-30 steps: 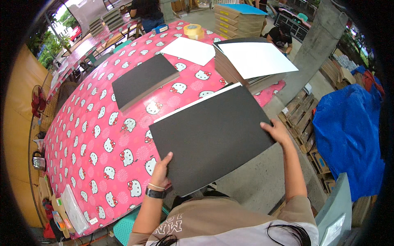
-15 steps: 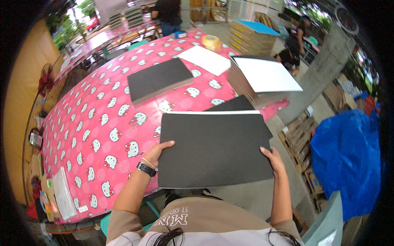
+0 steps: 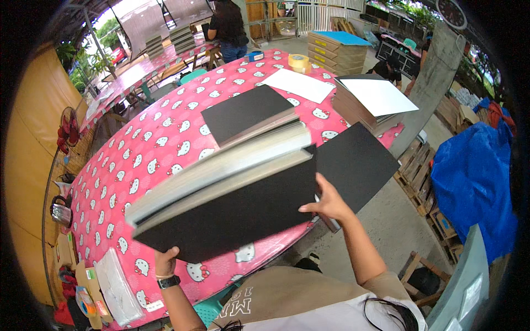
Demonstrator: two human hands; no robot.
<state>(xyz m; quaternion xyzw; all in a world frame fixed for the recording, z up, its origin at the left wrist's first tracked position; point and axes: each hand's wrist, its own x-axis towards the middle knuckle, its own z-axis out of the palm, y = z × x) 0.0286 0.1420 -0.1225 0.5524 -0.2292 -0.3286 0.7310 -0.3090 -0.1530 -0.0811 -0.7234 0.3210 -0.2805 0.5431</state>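
Your hands grip one large black rectangular board (image 3: 237, 212) lifted off the pink patterned tabletop (image 3: 160, 149) — left hand (image 3: 165, 260) at its near corner, right hand (image 3: 329, 203) at its right edge. Beyond the board, a black-topped sheet stack (image 3: 248, 113) sits already piled; another black sheet (image 3: 359, 160) remains right of it.

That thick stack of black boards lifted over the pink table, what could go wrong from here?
1. The thick stack of black boards is tilted, with a grip only at two edges by the left hand and right hand; layers might slide apart.
2. Its raised far end hangs close over the smaller black board pile on the pink patterned table and could knock it.
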